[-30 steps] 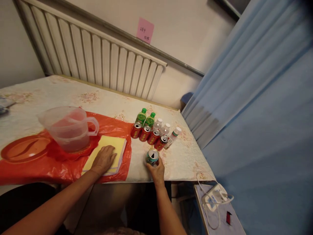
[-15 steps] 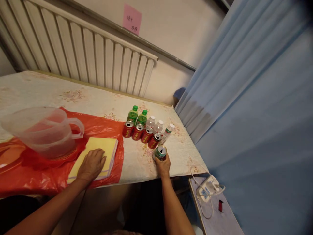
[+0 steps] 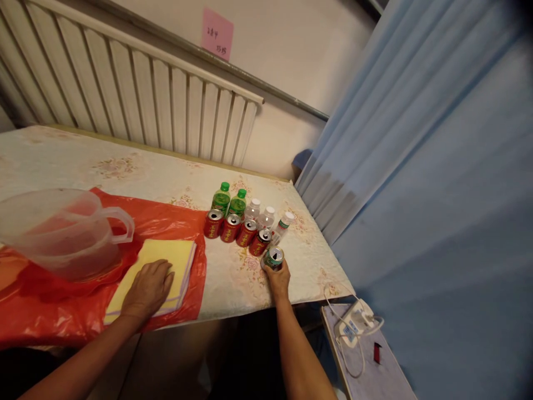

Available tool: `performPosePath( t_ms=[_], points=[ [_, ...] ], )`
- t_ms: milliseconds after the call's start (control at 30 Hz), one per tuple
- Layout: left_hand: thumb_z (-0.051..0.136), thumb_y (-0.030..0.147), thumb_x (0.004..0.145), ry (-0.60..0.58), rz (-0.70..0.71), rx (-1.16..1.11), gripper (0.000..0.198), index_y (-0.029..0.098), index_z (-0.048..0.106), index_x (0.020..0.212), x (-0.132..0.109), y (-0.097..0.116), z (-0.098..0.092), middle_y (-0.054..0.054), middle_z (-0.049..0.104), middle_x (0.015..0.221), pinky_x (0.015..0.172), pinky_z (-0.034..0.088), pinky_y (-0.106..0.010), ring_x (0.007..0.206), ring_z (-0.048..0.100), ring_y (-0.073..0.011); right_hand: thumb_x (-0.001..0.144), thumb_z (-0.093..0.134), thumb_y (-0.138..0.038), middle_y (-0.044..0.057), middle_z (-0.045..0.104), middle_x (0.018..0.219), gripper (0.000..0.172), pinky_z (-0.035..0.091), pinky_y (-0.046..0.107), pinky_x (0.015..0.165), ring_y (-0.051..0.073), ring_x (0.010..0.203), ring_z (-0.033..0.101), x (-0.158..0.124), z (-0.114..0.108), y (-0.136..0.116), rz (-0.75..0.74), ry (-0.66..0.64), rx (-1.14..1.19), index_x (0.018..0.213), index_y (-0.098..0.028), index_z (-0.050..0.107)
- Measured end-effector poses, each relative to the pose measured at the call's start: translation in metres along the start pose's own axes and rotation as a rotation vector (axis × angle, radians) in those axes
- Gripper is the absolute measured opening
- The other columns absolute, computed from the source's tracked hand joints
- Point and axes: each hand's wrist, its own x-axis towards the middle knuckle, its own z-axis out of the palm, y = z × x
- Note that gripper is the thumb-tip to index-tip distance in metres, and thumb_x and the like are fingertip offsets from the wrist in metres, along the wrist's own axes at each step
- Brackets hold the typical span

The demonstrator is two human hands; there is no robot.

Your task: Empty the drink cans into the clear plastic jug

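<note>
My right hand [image 3: 280, 278] is wrapped round a green drink can [image 3: 275, 258] with an opened top, upright at the near end of a row of red drink cans [image 3: 246, 233]. Its fingers on the far side of the can are partly hidden. Flat on a folded stack of yellow cloths [image 3: 170, 251] rests my left hand [image 3: 147, 289], fingers stretched out and slightly bent. Behind the red cans stand two green-capped bottles [image 3: 221, 199] and three clear bottles with white caps [image 3: 266, 218].
A translucent plastic jug [image 3: 83, 244] with a handle lies on a red plastic sheet [image 3: 156, 214] at the left. To the right, a small table [image 3: 375, 383] holds a white power strip [image 3: 353, 322] with a cable. A blue curtain [image 3: 416, 194] hangs beside the table's right end.
The view has turned slightly, shifting the scene a little left and down. Relative to the red cans, my right hand and the green can have moved slightly away from me. My left hand stays on the cloths.
</note>
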Motion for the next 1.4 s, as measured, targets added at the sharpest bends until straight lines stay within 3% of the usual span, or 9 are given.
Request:
performPosePath(
  t_ms=[333,833,1167,1400],
  points=[
    [0.04,0.04,0.095,0.022,-0.02,-0.041,0.037,0.017,0.065,0.109,0.0,-0.001,0.0,-0.016,0.067,0.118,0.095,0.047,-0.047,0.11,0.059,-0.033,0.062,0.073,-0.039,0.01,0.075,0.109,0.059,0.052,0.035,0.087,0.026,0.096,0.068,0.009,0.004,0.011,-0.026,-0.019,-0.031,0.116,-0.015,0.068],
    [0.041,0.037,0.094,-0.006,-0.041,-0.026,0.034,0.017,0.064,0.109,0.0,0.004,-0.004,-0.016,0.066,0.119,0.098,0.046,-0.045,0.113,0.058,-0.0324,0.061,0.075,-0.039,0.013,0.074,0.114,0.066,0.052,0.036,0.09,0.027,0.099,0.068,0.019,0.008,0.016,0.018,-0.035,-0.013,0.12,-0.012,0.066],
    [0.041,0.036,0.096,0.005,-0.029,-0.036,0.034,0.014,0.065,0.109,-0.001,0.003,-0.001,-0.016,0.066,0.117,0.096,0.047,-0.046,0.111,0.058,-0.0317,0.062,0.075,-0.04,0.011,0.075,0.111,0.062,0.051,0.034,0.088,0.026,0.098,0.068,0.022,0.009,0.027,-0.015,-0.035,-0.038,0.117,-0.014,0.068],
    [0.041,0.035,0.097,0.026,-0.032,-0.031,0.035,0.013,0.065,0.111,-0.003,0.003,0.002,-0.016,0.066,0.119,0.096,0.048,-0.048,0.111,0.057,-0.0321,0.059,0.077,-0.043,0.012,0.072,0.119,0.074,0.05,0.033,0.093,0.026,0.105,0.067,0.024,0.009,0.033,0.016,-0.012,0.026,0.125,-0.014,0.063]
  ],
)
